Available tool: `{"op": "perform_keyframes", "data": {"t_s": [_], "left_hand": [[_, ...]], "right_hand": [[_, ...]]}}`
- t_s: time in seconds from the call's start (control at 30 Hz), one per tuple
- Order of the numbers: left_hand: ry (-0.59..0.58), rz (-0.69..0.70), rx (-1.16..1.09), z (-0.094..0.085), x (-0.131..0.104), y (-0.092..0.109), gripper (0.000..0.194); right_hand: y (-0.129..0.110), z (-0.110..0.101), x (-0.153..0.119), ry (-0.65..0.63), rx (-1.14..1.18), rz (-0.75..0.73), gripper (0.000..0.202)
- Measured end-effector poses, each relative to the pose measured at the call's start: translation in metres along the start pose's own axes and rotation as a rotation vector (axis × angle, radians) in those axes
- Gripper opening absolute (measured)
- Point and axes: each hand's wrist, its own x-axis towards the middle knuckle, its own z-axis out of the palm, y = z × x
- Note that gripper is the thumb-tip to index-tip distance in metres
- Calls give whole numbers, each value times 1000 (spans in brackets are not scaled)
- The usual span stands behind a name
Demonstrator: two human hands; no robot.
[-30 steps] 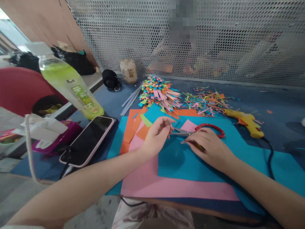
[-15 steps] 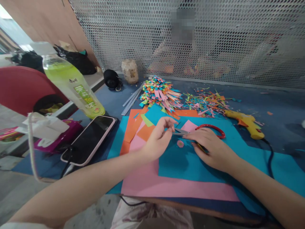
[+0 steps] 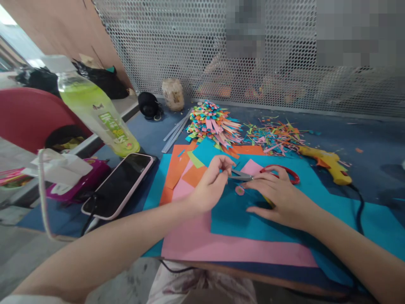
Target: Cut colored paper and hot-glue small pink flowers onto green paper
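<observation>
Over the layered blue paper [image 3: 240,219], my left hand [image 3: 215,185] is closed in a pinch; what its fingertips hold is too small to make out. Scissors with red handles [image 3: 292,174] lie with their blades pointing left, the tips close to my left fingertips. My right hand [image 3: 278,196] rests over the near side of the scissors, fingers spread and thumb apart. Between the hands, just below the blades, sits a small round pink paper piece [image 3: 239,190]. Orange paper squares [image 3: 193,175] and pink paper [image 3: 190,240] lie around my left hand.
Behind are a fringed paper cone [image 3: 210,122], a heap of paper scraps [image 3: 275,137] and clear glue sticks [image 3: 177,131]. A yellow glue gun [image 3: 330,164] with a cord lies right. A phone [image 3: 122,185], a tilted bottle [image 3: 98,109] and a purple box [image 3: 79,181] stand left.
The fingers of my right hand have spread, and its thumb has moved down and left, away from the scissors. My left hand has stayed nearly still.
</observation>
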Motion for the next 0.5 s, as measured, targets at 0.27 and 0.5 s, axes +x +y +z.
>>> {"op": "perform_keyframes", "data": {"t_s": [0.27, 0.5], "left_hand": [[-40, -41, 10, 1, -1, 2, 16], [-108, -40, 46, 0, -2, -4, 20]], "right_hand": [[-1, 7, 1, 2, -60, 12, 27], [-4, 4, 3, 43, -115, -44, 20]]}}
